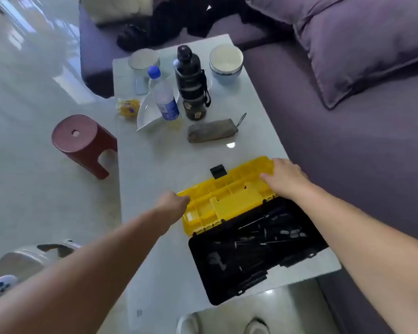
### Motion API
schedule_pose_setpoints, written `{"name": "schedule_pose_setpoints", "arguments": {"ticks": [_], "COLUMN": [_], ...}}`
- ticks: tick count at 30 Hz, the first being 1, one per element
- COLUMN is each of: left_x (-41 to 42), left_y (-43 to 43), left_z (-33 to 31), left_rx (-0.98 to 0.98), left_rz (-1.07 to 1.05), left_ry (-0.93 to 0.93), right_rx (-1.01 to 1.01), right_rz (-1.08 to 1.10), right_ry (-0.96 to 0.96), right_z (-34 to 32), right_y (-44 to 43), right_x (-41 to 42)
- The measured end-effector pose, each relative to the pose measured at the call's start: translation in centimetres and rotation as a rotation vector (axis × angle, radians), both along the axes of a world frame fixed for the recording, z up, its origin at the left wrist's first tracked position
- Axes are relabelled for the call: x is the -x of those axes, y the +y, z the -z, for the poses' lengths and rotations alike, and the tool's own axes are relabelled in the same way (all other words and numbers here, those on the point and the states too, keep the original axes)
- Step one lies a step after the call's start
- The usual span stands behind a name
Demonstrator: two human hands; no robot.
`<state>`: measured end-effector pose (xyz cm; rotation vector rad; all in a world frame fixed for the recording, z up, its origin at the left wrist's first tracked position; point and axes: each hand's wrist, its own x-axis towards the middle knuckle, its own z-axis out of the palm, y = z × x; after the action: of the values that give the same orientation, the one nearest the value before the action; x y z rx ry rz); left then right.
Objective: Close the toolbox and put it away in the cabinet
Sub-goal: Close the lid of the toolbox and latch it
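Observation:
A toolbox lies open on the near end of the white table [155, 169]. Its black base [251, 259] holds several dark tools. The yellow lid [227, 196] is folded back flat behind the base, with a black latch [218, 170] at its far edge. My left hand [173, 201] grips the lid's left end. At the lid's right far corner my right hand [284, 177] rests with its fingers over the edge. No cabinet is in view.
Farther along the table stand a black flask [191, 85], a water bottle [163, 95], a white dish [147, 114], two bowls [226, 62] and a grey pouch [211, 130]. A purple sofa [348, 141] runs along the right. A red stool [82, 141] stands left on the floor.

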<state>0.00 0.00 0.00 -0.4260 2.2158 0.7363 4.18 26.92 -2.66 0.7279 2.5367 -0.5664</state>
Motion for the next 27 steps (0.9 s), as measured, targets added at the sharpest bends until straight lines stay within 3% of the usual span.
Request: {"name": "schedule_pose_setpoints", "arguments": {"ticks": [2, 6, 9, 14, 17, 20, 23, 27], "left_x": [0.2, -0.2, -0.1, 1.0, -0.1, -3.0, -6.0, -9.3], "left_y": [-0.3, 0.2, 0.8, 0.2, -1.5, -3.4, -4.0, -2.6], "left_z": [1.8, 3.8, 3.0, -0.9, -4.4, -7.1, -8.5, -8.3], "left_rx": [-0.050, -0.353, -0.428, -0.471, -0.476, -0.467, -0.253, -0.093], "left_rz": [-0.140, -0.451, -0.558, -0.527, -0.355, -0.015, 0.402, 0.754], "left_ry": [-0.095, -0.267, -0.235, -0.068, 0.055, 0.111, 0.172, 0.220], "right_rx": [-0.006, 0.101, 0.113, 0.266, 0.436, 0.645, 0.907, 0.989], "right_rz": [0.040, 0.146, 0.208, 0.329, 0.403, 0.539, 0.773, 0.826], "right_ry": [-0.029, 0.005, 0.092, 0.217, 0.331, 0.420, 0.458, 0.480], "right_z": [1.6, 3.5, 2.8, -0.9, -4.1, -6.9, -8.0, -7.1], "right_y": [0.4, 0.8, 0.9, 2.2, 2.8, 2.9, 2.4, 1.8], "right_x": [0.7, 1.1, 1.3, 1.0, -1.4, -5.1, -9.1, -13.2]}}
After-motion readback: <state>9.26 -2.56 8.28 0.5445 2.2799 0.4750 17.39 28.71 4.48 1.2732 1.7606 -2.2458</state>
